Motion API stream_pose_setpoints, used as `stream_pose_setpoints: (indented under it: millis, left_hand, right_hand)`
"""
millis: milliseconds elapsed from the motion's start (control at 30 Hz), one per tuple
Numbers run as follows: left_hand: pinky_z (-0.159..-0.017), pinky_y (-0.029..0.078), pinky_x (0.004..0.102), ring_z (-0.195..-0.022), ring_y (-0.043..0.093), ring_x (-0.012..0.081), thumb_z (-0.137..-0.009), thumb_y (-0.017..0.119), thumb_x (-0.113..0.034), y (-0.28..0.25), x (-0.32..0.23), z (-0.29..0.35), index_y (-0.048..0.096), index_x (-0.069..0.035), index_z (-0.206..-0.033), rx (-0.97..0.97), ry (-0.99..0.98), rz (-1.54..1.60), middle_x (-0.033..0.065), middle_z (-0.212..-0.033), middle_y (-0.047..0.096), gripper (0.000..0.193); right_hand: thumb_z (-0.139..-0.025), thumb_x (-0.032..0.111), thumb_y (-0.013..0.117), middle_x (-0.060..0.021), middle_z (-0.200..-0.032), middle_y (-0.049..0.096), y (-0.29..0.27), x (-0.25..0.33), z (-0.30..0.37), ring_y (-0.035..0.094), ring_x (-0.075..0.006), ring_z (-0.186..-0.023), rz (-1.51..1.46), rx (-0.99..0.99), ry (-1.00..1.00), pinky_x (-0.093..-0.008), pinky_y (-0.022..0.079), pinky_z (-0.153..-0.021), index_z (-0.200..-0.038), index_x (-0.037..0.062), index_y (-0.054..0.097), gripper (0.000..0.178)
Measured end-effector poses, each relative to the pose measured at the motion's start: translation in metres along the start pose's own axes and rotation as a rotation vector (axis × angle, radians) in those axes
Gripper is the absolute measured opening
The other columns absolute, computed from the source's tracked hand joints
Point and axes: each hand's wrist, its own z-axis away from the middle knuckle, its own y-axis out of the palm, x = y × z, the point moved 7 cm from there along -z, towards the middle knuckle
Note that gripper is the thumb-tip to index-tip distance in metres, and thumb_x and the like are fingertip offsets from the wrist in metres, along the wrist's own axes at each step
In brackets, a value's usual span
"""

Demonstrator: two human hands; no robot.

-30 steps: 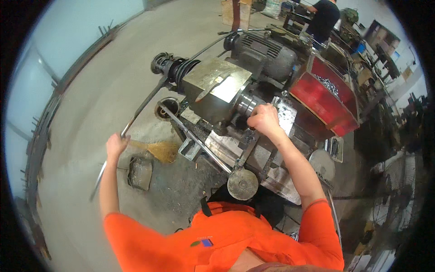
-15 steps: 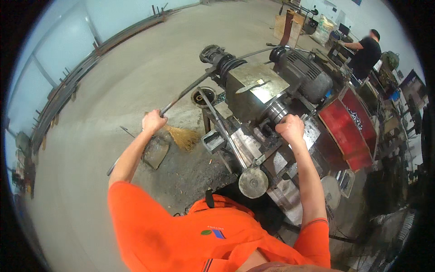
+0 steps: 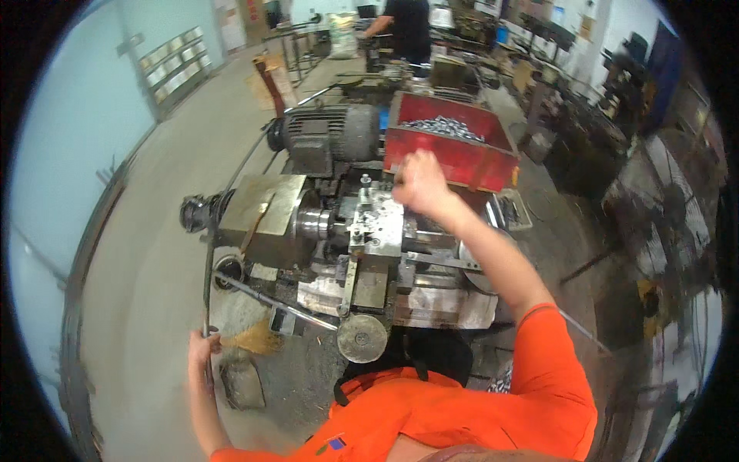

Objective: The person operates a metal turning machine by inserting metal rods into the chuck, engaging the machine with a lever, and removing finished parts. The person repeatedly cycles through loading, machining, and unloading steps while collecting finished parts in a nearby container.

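My left hand (image 3: 202, 348) is wrapped round a long metal rod (image 3: 208, 285) at the left side of a lathe-like machine (image 3: 265, 202). My right hand (image 3: 422, 183), slightly blurred, hovers near the front wall of a red metal bin (image 3: 477, 163). Its fingers are curled in, and whatever they hold, if anything, is hidden. Small shiny metal parts (image 3: 443, 128) lie heaped in the bin. Left of my right hand are the machine's tool block (image 3: 379, 223) and its bright round spindle nose (image 3: 312, 223). A second lever (image 3: 281, 300) slants toward a round metal disc (image 3: 362, 339) near my waist.
A ribbed electric motor (image 3: 335, 127) sits behind the machine. On the floor at left lie a straw broom (image 3: 256, 339) and a dustpan (image 3: 242, 385). A co-worker in black (image 3: 409, 31) stands at the far benches. Dark machinery (image 3: 573, 138) lines the right side.
My right hand has left the spindle and moved right to the red bin. My left hand still grips the rod. The view has turned to the right.
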Motion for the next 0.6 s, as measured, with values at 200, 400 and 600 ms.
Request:
stream_pose_setpoints:
  millis: [200,400,600]
  left_hand:
    - [-0.055,0.052,0.0335,-0.058,0.059,0.0206,-0.078,0.064,-0.018,0.027,-0.015,-0.023,0.053,0.007,-0.104,0.075,0.086,0.257,0.0112,-0.068,0.058,0.037]
    - [-0.061,0.052,0.0315,-0.059,0.059,0.0198,-0.083,0.063,-0.031,0.013,0.009,-0.039,0.051,0.002,-0.112,0.091,0.06,0.213,0.0102,-0.071,0.06,0.046]
    - [-0.069,0.049,0.0341,-0.063,0.057,0.0199,-0.082,0.064,-0.032,-0.003,0.039,-0.054,0.043,-0.002,-0.126,0.106,-0.143,0.207,0.0063,-0.071,0.056,0.057]
  right_hand:
    - [-0.059,0.017,0.062,-0.0193,-0.132,0.042,-0.057,-0.08,0.052,0.045,-0.037,-0.114,-0.184,-0.448,0.171,-0.0417,0.039,-0.096,-0.109,0.0085,0.061,0.051]
    - [-0.058,0.013,0.059,-0.0183,-0.106,0.06,-0.014,-0.112,0.219,0.06,-0.0286,-0.092,-0.592,-0.197,0.408,-0.034,0.047,-0.083,-0.101,0.0021,0.063,0.045]
    - [-0.06,0.015,0.058,-0.0165,-0.086,0.066,0.062,-0.159,0.503,0.064,-0.0292,-0.082,-0.294,0.075,1.123,-0.0354,0.05,-0.075,-0.091,0.0052,0.068,0.034]
